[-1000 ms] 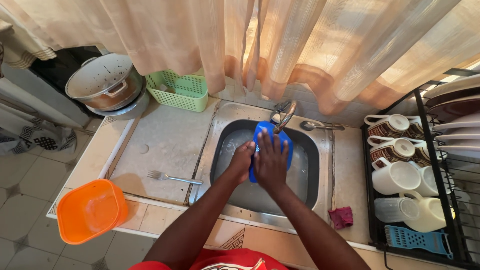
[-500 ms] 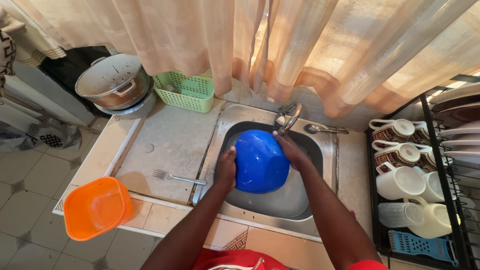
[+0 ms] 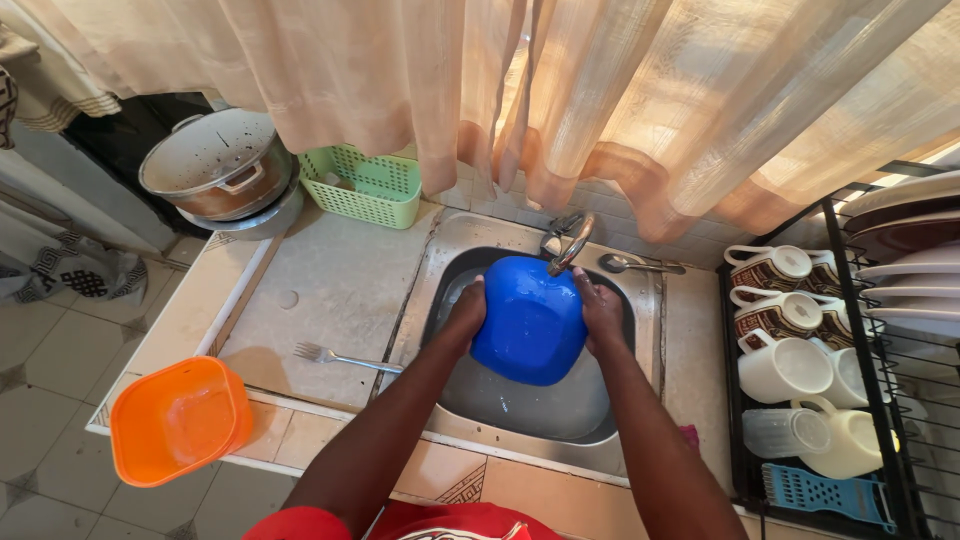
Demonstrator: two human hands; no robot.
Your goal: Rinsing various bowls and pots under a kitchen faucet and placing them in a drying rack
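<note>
We see a glossy blue plastic bowl [image 3: 528,320] over a dull stainless-steel sink [image 3: 520,410] with a shiny metal tap [image 3: 568,242]. The bench [image 3: 320,300] looks like matt, rough concrete edged in smooth tile. An orange plastic tub [image 3: 178,420] gleams softly; a metal fork [image 3: 340,356] and steel pot [image 3: 215,165] shine. The curtain [image 3: 560,90] is thin cloth.

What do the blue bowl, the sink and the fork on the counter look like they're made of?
The blue bowl, held between left hand and right hand, looks like plastic: even saturated colour, soft sheen, rounded moulded corners. The sink seems stainless steel: grey, dull brushed reflections. The fork looks like metal, thin and silvery, though it is too small to be certain.
</note>
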